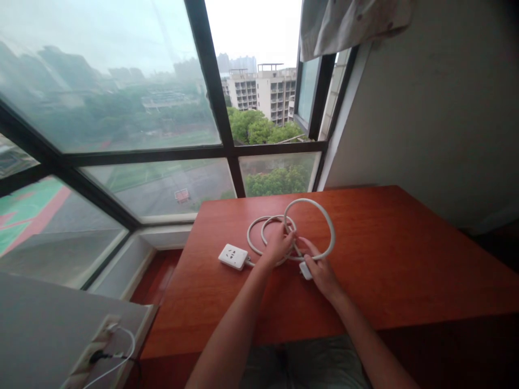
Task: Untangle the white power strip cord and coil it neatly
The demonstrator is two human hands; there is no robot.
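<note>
A white extension cord (pixel 324 221) lies in loose loops on the reddish wooden table (pixel 405 259). Its white socket block (pixel 233 256) rests on the table at the left end. My left hand (pixel 279 244) is closed on the overlapping loops near the middle of the coil. My right hand (pixel 320 270) is closed around the white plug (pixel 305 269) at the cord's other end, with a finger reaching toward the coil. One loop stands up from the table behind my hands.
A large dark-framed window (pixel 219 113) stands beyond the table's far edge, a grey wall (pixel 438 108) on the right. At lower left, a wall outlet (pixel 101 346) holds plugged-in cables. Cloth (pixel 348 21) hangs at the top right.
</note>
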